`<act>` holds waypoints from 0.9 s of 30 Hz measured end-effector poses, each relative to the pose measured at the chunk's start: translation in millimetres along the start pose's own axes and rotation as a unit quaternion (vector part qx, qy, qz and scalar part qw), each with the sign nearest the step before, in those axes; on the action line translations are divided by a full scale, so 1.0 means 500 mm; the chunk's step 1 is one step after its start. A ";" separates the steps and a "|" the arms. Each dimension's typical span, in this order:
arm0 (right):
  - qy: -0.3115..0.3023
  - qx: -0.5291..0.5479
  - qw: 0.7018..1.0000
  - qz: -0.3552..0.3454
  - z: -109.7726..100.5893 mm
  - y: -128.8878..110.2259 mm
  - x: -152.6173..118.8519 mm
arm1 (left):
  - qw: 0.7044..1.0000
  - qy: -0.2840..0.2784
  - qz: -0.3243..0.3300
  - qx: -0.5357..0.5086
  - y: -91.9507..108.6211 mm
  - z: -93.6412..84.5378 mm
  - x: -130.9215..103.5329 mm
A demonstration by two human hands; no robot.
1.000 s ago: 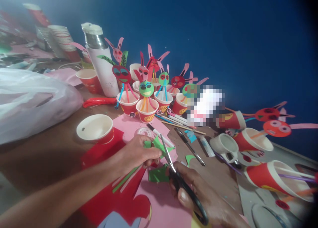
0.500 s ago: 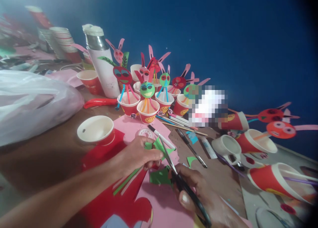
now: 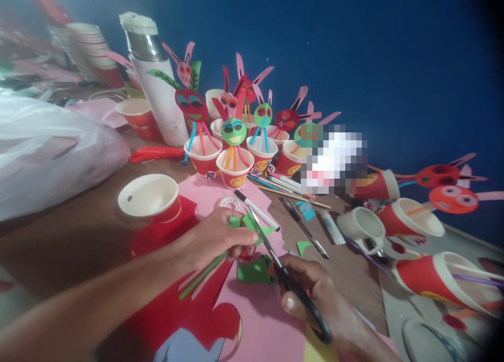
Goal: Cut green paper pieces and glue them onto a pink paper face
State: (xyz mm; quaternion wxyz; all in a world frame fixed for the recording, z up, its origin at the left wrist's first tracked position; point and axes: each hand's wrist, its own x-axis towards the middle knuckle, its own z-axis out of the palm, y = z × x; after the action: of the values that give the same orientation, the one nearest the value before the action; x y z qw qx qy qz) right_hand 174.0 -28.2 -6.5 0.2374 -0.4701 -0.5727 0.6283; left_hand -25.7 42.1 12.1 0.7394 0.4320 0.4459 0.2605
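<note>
Scissors [image 3: 289, 282] sat in the right hand [image 3: 323, 297], above the pink sheet [image 3: 271, 330], around mid-surface and well in from the right edge of the brown surface [image 3: 356, 278]. Long axis ran diagonal: handles toward the wearer and the right edge, tips toward the far edge and leaning left. Right fingers were curled round the black handles, thumb on the near side. Probably gripped that way to put the blades in line with the paper.

Left hand [image 3: 220, 236] had thumb and fingers pinching green paper [image 3: 249, 223], also off the surface. Blades crossed it right beside the thumb; couldn't tell if they were parted or closed. Likely pinched that close to the blades so the paper wouldn't flop. One pointed end stuck out toward the right edge, another corner toward the far edge; long axis unclear, fingers covered part.

Dark green offcut [image 3: 250, 271] lay on the pink sheet below the hands. White-barrelled marker [image 3: 265, 218] and black pen [image 3: 301, 224] lay just past the hands, maybe for easy reach. Face-topped cups [image 3: 238, 179] were grouped toward the far edge, presumably to free working room up front.
</note>
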 end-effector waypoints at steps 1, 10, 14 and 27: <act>0.003 0.004 1.000 0.000 0.000 0.002 0.000 | 1.000 0.005 0.000 -0.004 0.000 0.001 0.000; 0.008 0.022 1.000 0.009 -0.002 0.011 0.001 | 1.000 -0.011 -0.015 -0.019 -0.006 -0.004 0.005; -0.024 0.012 1.000 0.000 -0.008 0.003 0.002 | 0.999 -0.019 -0.024 -0.020 -0.004 -0.003 0.005; -0.033 0.023 0.999 0.003 0.001 -0.017 0.001 | 0.999 -0.041 -0.022 -0.028 -0.008 0.009 0.003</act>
State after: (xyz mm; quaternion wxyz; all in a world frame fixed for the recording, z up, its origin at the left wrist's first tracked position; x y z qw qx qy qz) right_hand 171.3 -26.2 1.4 0.2274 -0.4452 -0.5645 0.6568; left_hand -21.1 39.4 9.2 0.7744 0.4114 0.4172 0.2387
